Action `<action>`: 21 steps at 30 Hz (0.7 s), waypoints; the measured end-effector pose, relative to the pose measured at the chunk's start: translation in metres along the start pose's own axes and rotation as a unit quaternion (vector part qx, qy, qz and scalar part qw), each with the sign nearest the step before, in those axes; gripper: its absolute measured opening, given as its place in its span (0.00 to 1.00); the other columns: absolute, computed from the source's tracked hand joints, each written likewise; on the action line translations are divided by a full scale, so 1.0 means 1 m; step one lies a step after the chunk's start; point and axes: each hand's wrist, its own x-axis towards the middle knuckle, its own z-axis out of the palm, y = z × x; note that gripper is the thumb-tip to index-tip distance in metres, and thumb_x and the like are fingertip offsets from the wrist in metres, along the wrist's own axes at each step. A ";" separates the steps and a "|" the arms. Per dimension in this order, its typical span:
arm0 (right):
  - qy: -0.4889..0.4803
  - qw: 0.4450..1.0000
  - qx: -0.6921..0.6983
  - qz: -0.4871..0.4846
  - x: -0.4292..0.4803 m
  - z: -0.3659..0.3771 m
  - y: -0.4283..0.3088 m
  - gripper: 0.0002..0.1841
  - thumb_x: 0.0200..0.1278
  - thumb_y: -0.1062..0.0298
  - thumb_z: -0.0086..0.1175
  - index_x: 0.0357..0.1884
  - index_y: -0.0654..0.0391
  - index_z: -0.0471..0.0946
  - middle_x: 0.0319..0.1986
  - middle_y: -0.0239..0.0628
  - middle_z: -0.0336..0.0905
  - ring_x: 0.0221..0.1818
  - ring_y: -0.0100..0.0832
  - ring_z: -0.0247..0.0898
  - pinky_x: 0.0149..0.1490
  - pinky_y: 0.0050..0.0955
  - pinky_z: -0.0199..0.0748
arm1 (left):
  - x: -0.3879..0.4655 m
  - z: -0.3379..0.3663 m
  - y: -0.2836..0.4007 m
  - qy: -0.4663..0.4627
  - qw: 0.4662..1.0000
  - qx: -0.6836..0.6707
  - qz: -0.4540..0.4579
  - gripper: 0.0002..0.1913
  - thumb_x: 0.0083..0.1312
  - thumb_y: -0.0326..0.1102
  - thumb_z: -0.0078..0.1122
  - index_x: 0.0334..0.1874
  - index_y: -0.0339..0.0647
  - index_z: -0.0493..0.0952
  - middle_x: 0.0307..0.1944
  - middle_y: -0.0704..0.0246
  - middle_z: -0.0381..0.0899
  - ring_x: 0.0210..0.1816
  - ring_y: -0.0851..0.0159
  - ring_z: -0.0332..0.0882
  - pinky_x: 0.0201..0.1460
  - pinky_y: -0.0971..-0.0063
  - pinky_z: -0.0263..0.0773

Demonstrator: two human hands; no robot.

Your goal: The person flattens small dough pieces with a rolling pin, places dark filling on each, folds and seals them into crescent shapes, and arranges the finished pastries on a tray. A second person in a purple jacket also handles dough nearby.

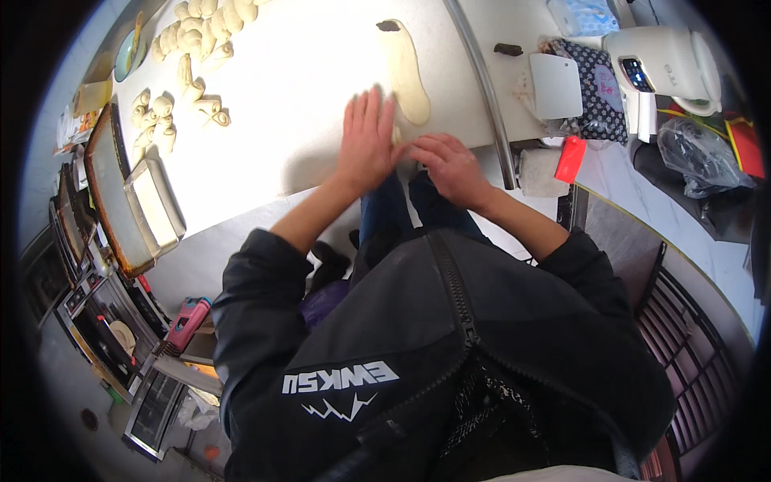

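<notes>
My left hand point(368, 140) lies flat, palm down, near the front edge of a white worktop point(289, 72), its thumb spread from the fingers. Close by on the right is my right hand point(452, 165), fingers bent, their tips near my left thumb. A small pale piece, apparently dough point(396, 135), shows between the hands; most of it is hidden. Just beyond them stretches a long flat dough strip point(409, 75), with a dark lump of filling point(388, 26) at its far end. Several rolled dough pieces point(193, 36) are grouped at the far left, some with spiral ends.
A long steel rod point(482, 90) lies right of the strip. Past it are a dark filling piece point(508, 49), a white plastic scraper point(555, 86) and a white appliance with a display point(662, 66). A rusty-edged tray point(108, 193) and a clear container point(153, 205) stand at the left edge.
</notes>
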 end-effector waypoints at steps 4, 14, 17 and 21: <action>0.002 0.998 0.046 0.034 0.007 -0.005 0.011 0.14 0.59 0.76 0.54 0.47 0.55 0.82 0.50 0.39 0.82 0.55 0.45 0.75 0.61 0.41 0.73 | -0.048 -0.005 0.013 -0.046 0.995 0.023 0.084 0.34 0.58 0.33 0.66 0.69 0.35 0.67 0.64 0.47 0.69 0.65 0.40 0.67 0.72 0.52 0.61; 0.098 0.986 0.078 0.111 0.153 -0.014 0.095 0.18 0.70 0.64 0.54 0.58 0.58 0.78 0.52 0.46 0.78 0.56 0.46 0.73 0.61 0.39 0.72 | 0.035 -0.063 -0.074 0.048 0.982 0.133 -0.125 0.34 0.52 0.26 0.74 0.63 0.33 0.72 0.55 0.51 0.73 0.54 0.46 0.72 0.59 0.58 0.71; 0.023 0.984 -0.001 0.179 0.195 -0.002 0.119 0.21 0.68 0.61 0.55 0.60 0.57 0.76 0.60 0.45 0.74 0.64 0.50 0.67 0.65 0.42 0.68 | 0.071 -0.057 -0.088 0.091 0.993 -0.011 -0.072 0.32 0.53 0.27 0.75 0.62 0.32 0.73 0.57 0.52 0.73 0.57 0.46 0.71 0.62 0.59 0.70; -0.087 0.980 -0.012 0.177 0.218 -0.004 0.131 0.14 0.61 0.66 0.62 0.50 0.53 0.78 0.53 0.42 0.75 0.57 0.46 0.70 0.60 0.41 0.72 | 0.129 -0.029 -0.088 -0.011 0.911 -0.322 -0.256 0.19 0.65 0.26 0.65 0.58 0.33 0.79 0.53 0.57 0.79 0.46 0.57 0.83 0.52 0.67 0.78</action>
